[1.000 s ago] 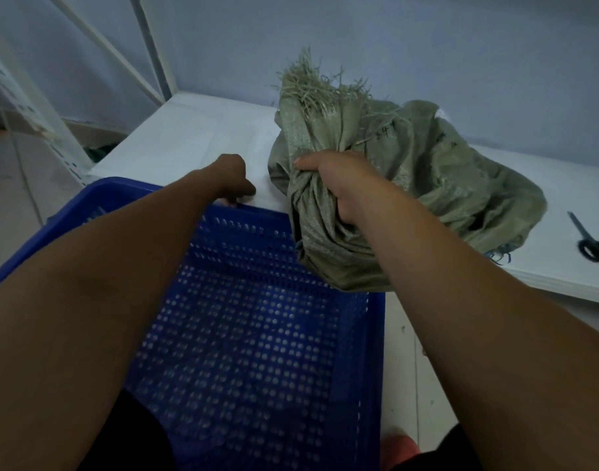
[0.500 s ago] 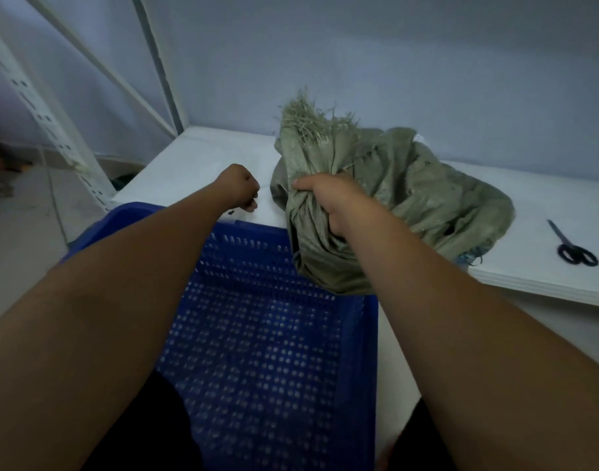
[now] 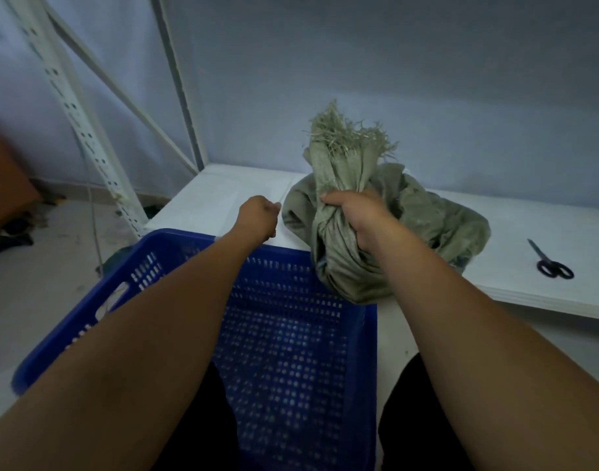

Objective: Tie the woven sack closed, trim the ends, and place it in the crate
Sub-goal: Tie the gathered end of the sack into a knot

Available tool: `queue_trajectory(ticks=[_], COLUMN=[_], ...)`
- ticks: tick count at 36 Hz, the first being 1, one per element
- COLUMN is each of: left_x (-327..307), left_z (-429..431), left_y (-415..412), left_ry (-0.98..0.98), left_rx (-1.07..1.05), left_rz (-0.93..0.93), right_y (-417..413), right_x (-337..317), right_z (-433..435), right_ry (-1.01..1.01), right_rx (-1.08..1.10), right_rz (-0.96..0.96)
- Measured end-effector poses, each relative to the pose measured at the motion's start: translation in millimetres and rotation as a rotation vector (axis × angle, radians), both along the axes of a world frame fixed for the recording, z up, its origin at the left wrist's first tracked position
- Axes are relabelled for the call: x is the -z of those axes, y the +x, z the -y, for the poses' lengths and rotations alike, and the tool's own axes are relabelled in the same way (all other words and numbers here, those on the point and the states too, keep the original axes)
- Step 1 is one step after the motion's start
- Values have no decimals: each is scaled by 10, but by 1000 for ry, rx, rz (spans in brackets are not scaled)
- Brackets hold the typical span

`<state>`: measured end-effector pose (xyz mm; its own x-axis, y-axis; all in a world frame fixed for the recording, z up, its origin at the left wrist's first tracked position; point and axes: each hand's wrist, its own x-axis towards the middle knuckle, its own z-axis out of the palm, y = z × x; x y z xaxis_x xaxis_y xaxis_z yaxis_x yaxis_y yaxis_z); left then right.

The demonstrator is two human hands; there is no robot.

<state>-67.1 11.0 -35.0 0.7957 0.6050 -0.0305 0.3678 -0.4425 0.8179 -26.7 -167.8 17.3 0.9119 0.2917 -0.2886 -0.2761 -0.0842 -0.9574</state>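
Right hand (image 3: pixel 356 215): your fingers clamped round the gathered neck of the woven sack (image 3: pixel 427 215) | sack: lay on the table (image 3: pixel 223 192), front drooping over the far rim of the crate (image 3: pixel 369 334) | left hand (image 3: pixel 259 217): fingers curled together, nothing seen inside | scissors (image 3: pixel 551 261): lay on the table, well apart.

— Woven sack (image 3: pixel 410 215), centre right?
— Coarse weave, matt grey-green, top edge frayed.
— Crate (image 3: pixel 291 351), lower centre?
— Blue plastic, perforated, slight sheen.
— Scissors (image 3: pixel 551 263), right edge?
— Black handles, dull blades; tabletop (image 3: pixel 223 195) beneath smooth, matt white.
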Motion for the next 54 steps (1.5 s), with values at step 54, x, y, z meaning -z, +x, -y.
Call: queue_trajectory(ticks=[54], left_x=[-569], left_z=[391], left_y=[-357], left_ry=[-186], left_rx=[143], left_rz=[239], right_y=[-239], right_x=[-242], right_z=[122], right_ry=[149], right_rx=[44], right_rz=[136])
